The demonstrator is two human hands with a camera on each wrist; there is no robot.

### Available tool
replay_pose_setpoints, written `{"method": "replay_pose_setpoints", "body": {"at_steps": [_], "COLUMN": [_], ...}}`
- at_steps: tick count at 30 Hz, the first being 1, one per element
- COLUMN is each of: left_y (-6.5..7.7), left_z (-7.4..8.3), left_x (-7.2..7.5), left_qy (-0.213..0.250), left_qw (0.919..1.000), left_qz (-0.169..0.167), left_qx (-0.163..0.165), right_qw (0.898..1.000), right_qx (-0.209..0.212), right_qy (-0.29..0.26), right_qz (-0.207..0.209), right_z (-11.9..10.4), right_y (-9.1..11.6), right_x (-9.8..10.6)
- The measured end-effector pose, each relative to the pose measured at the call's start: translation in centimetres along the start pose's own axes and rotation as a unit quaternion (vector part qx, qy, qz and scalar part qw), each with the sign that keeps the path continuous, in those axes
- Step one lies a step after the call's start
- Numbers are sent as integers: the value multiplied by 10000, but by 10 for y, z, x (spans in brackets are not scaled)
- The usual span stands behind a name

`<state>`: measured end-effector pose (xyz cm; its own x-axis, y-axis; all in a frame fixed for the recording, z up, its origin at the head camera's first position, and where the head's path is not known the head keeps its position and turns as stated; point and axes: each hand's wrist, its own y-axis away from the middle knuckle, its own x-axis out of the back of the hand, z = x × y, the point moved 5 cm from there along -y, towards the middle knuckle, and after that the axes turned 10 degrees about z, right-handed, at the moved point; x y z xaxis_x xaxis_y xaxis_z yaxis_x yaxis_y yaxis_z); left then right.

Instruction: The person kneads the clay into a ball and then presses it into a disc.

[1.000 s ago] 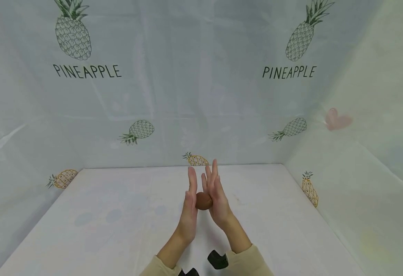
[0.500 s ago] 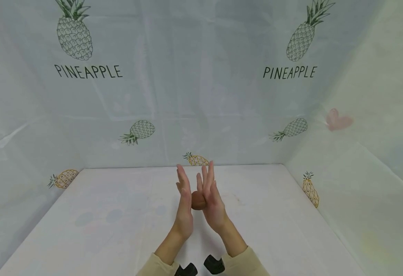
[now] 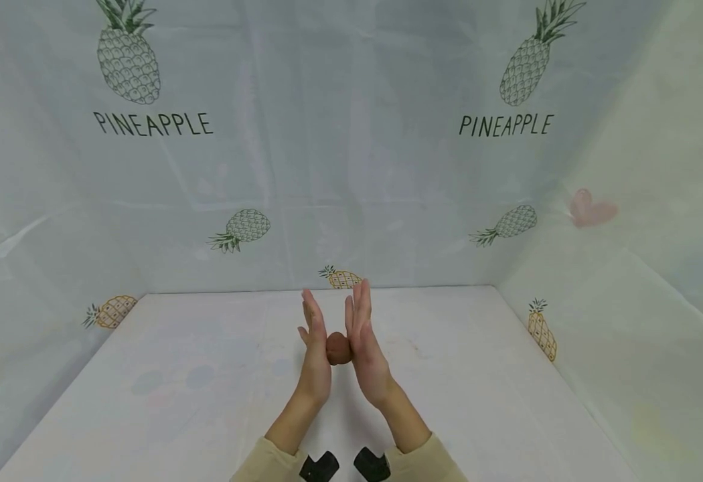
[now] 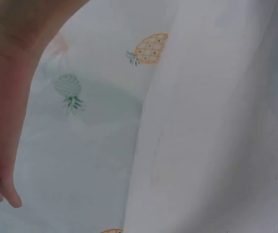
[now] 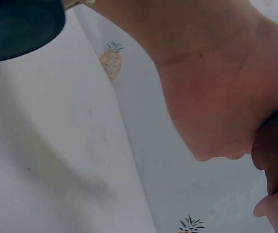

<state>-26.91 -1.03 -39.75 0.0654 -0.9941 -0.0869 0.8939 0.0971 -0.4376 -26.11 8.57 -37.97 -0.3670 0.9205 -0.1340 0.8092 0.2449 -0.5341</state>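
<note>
In the head view a brown ball that looks like modelling clay [image 3: 338,349] sits between two upright palms, above the white tabletop. My left hand [image 3: 316,358] presses it from the left, with fingers straight and pointing up and away. From the right side, my right hand [image 3: 369,361] presses the ball with its flat palm and straight fingers. A creased dark brown part of the ball [image 5: 274,150] shows at the edge of the right wrist view, next to the right palm [image 5: 216,102]. Only a sliver of it appears in the left wrist view, by the left hand [image 4: 3,111].
A white table [image 3: 207,415] lies under the hands. Behind it and at the sides hangs a pale sheet [image 3: 351,167] printed with pineapples. Black devices [image 3: 320,466] sit at both wrists, near the beige sleeves [image 3: 426,462].
Both hands and the ball have shifted left. The palms have slid against each other, and the ball has turned between them, showing a different side.
</note>
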Motion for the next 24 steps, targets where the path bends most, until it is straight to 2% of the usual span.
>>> {"method": "replay_pose_setpoints", "body": {"at_steps": [7, 11, 17, 20, 24], "left_y": [2, 7, 21, 27, 32], "left_z": [-7, -8, -7, -5, -1], "left_x": [-5, -11, -24, -31, -36], "left_qy": [-76, -54, 278, 383, 485], "left_qw": [9993, 9968, 9883, 9858, 9857], "left_qz": [-338, -781, -1473, -1621, -1615], "left_qx": [116, 130, 269, 199, -30], "right_qw": [9994, 9980, 9951, 9929, 9912], "right_qx": [-10, -92, -134, -230, -372], "right_qy": [-2, 18, 41, 42, 53], "right_qz": [336, 620, 979, 1168, 1267], "right_z": [-4, -6, -9, -10, -9], "right_y": [-1, -1, -4, -5, -4], "right_x": [6, 14, 30, 38, 43]}}
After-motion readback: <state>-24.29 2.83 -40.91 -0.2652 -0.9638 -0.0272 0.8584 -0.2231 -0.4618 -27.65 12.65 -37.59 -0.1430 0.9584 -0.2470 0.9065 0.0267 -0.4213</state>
